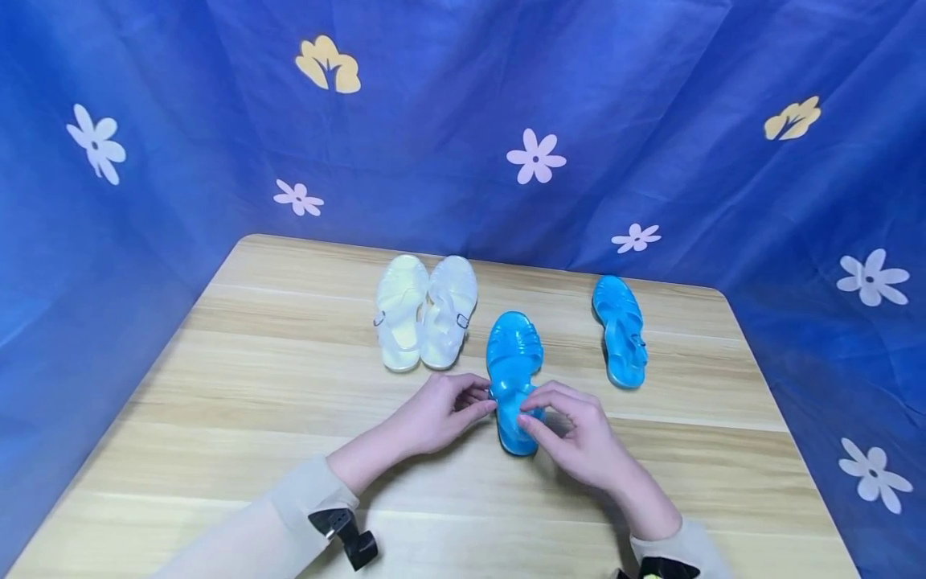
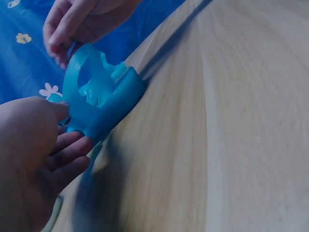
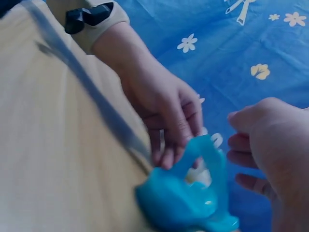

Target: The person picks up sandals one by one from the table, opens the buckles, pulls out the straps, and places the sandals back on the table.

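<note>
The blue jelly sandal (image 1: 512,378) is lying on the wooden table (image 1: 253,402) near its middle, toe pointing away from the person, heel end towards them; both hands are working at its ankle strap (image 2: 77,63). The left hand (image 1: 434,414) is pinching the strap's buckle side between thumb and fingertips; the right hand (image 1: 571,434) is pinching the strap's other side with curled fingers. The risk, as I judge it: the soft strap could be slipping out of either pinch if the pull is uneven, and the light sandal could be skidding or tipping on the smooth wood. Both wrists are resting low, forearms converging from the near edge. Its mate, the second blue sandal (image 1: 620,330), is lying apart to the right; a pair of clear sandals (image 1: 425,310) is sitting just behind to the left; a blue flowered cloth (image 1: 651,121) is hanging behind.
</note>
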A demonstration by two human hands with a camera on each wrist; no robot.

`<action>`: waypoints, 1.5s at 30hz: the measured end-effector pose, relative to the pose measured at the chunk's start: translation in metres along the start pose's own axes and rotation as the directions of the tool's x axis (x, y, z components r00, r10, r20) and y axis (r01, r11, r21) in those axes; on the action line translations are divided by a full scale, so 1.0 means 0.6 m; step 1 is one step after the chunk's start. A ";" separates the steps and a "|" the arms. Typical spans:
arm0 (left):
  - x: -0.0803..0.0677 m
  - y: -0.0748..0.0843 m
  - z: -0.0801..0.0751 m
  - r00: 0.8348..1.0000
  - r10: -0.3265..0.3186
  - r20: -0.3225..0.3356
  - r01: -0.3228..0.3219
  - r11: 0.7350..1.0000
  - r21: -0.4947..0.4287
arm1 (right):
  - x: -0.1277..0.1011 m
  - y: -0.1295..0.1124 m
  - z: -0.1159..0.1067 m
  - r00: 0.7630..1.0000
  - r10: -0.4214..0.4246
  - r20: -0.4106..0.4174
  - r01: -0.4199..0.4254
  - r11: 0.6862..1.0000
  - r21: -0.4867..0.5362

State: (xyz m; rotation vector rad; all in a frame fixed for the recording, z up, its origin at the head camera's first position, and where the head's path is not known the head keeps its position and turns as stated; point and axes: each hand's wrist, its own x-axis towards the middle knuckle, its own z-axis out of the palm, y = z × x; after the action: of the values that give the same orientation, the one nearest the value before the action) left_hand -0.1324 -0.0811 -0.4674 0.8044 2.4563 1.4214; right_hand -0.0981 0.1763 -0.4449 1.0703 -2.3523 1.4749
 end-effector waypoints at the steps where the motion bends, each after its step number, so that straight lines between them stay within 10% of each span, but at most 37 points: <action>1: 0.000 0.000 0.001 1.000 -0.011 -0.007 0.011 1.000 -0.024 | 0.008 -0.001 -0.003 1.000 0.009 0.016 -0.009 1.000 -0.026; 15: 0.000 -0.011 0.008 0.997 -0.078 0.008 0.078 0.970 -0.231 | 0.081 0.012 0.014 0.954 0.113 0.276 -0.038 0.964 -0.263; 25: 0.006 -0.010 -0.002 0.992 -0.095 0.081 0.106 0.984 -0.143 | 0.067 0.031 -0.005 0.948 0.168 0.271 -0.097 0.962 -0.256; 36: 0.011 -0.007 0.002 0.994 -0.081 0.078 0.091 0.986 -0.139 | 0.058 0.040 -0.007 0.960 0.089 0.267 0.029 0.913 -0.407; 45: 0.016 -0.006 0.004 0.993 -0.110 0.041 0.115 0.984 -0.138 | 0.048 0.051 -0.008 0.942 0.226 0.250 -0.137 0.935 -0.327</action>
State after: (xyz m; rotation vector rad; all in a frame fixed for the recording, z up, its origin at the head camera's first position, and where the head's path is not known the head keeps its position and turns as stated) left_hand -0.1407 -0.0758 -0.4706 0.6438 2.3070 1.5060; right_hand -0.1397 0.1742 -0.4507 1.0628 -2.8316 1.0059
